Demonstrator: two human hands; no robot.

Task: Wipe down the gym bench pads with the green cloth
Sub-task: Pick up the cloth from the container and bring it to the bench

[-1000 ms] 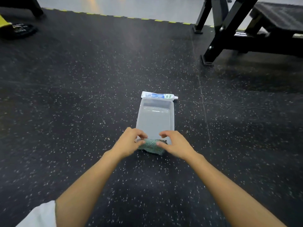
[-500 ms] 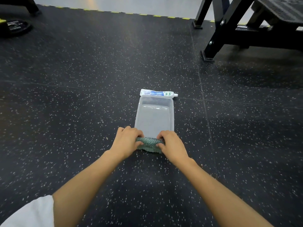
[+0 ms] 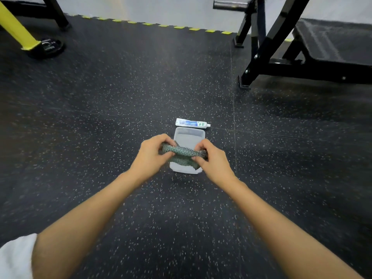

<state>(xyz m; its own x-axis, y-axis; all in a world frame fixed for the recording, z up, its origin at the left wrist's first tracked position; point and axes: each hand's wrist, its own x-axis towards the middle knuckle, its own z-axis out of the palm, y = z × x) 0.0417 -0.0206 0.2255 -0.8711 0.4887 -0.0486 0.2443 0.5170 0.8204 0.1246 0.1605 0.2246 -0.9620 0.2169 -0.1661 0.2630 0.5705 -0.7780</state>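
The green cloth (image 3: 184, 155) is bunched into a roll and held above a clear plastic tub (image 3: 189, 135) on the black rubber floor. My left hand (image 3: 153, 156) grips its left end and my right hand (image 3: 211, 160) grips its right end, fingers curled round it. A loose corner of cloth hangs down over the tub's near end. The gym bench pad (image 3: 330, 43), black and textured, stands at the upper right on its black frame (image 3: 261, 47), well away from both hands.
A white and blue tube (image 3: 192, 123) lies just beyond the tub. A yellow post (image 3: 16, 29) and a black weight plate (image 3: 47, 48) stand at the upper left. A steel bar end (image 3: 229, 5) juts out above the bench frame.
Both hands have lifted the cloth off the tub's near end and now hold it stretched between them above the tub. The view has pulled back and tilted up, showing more of the bench.
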